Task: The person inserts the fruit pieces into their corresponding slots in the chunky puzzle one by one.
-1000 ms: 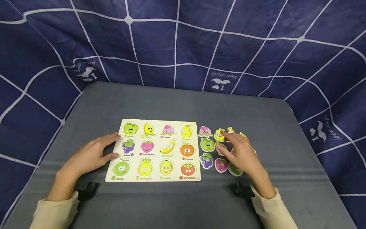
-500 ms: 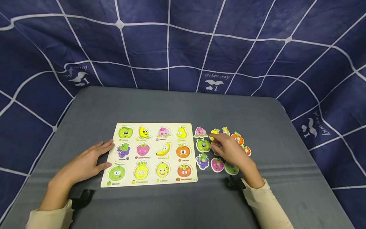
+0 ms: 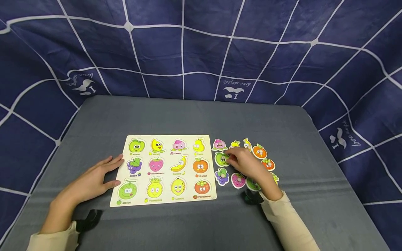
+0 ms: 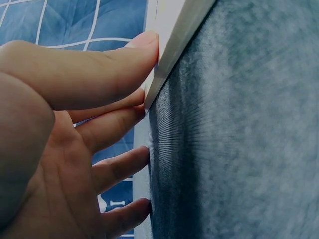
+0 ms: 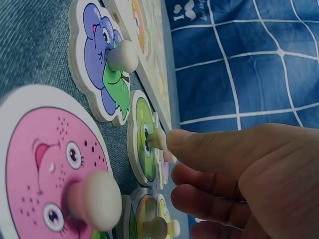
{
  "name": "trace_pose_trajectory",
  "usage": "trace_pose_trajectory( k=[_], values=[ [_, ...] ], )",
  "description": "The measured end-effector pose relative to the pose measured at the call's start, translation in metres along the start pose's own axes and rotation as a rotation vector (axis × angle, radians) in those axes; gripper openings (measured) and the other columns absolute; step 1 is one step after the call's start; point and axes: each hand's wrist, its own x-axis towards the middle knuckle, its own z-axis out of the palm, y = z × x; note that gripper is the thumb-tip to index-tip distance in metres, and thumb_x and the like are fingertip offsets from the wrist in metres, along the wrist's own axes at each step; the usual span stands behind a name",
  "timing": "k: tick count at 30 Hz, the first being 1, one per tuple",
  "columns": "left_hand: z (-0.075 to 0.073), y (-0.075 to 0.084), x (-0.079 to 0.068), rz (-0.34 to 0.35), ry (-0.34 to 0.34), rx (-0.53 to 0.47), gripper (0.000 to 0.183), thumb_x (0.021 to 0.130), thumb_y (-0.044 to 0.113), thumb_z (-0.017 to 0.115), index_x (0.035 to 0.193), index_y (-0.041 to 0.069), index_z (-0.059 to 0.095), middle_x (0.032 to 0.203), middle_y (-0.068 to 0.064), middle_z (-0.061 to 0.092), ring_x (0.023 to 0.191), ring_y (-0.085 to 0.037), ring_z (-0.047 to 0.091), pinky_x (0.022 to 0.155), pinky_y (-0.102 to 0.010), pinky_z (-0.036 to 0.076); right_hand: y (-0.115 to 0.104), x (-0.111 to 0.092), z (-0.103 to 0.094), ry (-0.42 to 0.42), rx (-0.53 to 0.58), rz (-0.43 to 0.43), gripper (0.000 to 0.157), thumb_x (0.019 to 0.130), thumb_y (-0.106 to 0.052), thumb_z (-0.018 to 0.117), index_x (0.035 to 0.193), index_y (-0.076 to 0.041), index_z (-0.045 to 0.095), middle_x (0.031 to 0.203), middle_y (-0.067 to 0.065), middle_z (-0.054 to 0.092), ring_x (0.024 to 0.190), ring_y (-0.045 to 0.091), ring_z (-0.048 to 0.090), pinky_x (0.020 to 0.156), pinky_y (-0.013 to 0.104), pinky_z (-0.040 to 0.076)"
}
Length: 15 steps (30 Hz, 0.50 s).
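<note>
A pale wooden fruit puzzle board (image 3: 167,204) lies flat on the grey table. My left hand (image 3: 89,186) rests at its left edge, fingers fairly straight; in the left wrist view the thumb (image 4: 114,69) touches the board's edge. To the board's right, my right hand (image 3: 248,163) is over the knobbed fruit pieces, thumb and forefinger apart beside the green apple piece (image 3: 221,158). Seen from the right wrist, the thumb tip is close by the wooden knob (image 5: 158,139) of that piece; whether they touch I cannot tell. This hand partly covers the pieces beneath it.
Around the right hand lie peach (image 3: 218,144), grape (image 3: 222,177), strawberry (image 3: 238,180), melon (image 3: 252,184), banana (image 3: 247,144), orange (image 3: 259,151) and persimmon (image 3: 268,164) pieces. A blue curtain (image 3: 201,45) with white lines hangs behind the table.
My right hand has moved left from over the yellow pieces to the apple piece, uncovering the orange and persimmon pieces. The left hand stays at the board's edge. The head view has shifted slightly.
</note>
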Motion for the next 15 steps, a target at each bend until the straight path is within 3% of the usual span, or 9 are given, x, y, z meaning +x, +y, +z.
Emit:
trace_pose_trajectory(
  k=[7,15],
  values=[
    [0.000,-0.004,-0.002,-0.002,0.006,-0.014,0.076,0.081,0.017,0.080,0.145,-0.002,0.046,0.155,-0.020,0.035,0.139,-0.054,0.025,0.101,-0.071,0.027,0.001,0.008,0.005,-0.009,-0.022,-0.066,0.011,0.082,-0.001,0.078,0.091,-0.001,0.071,0.073,0.000,0.059,0.066,0.011,0.049,0.061,0.031,0.047],
    [0.002,-0.005,0.001,-0.005,0.003,-0.008,0.076,0.080,0.017,0.081,0.145,-0.002,0.046,0.154,-0.021,0.036,0.138,-0.056,0.025,0.101,-0.074,0.024,0.002,0.009,0.011,-0.034,-0.001,-0.009,0.011,0.084,0.001,0.074,0.094,0.002,0.071,0.072,0.000,0.057,0.067,0.011,0.050,0.064,0.031,0.047]
  ],
)
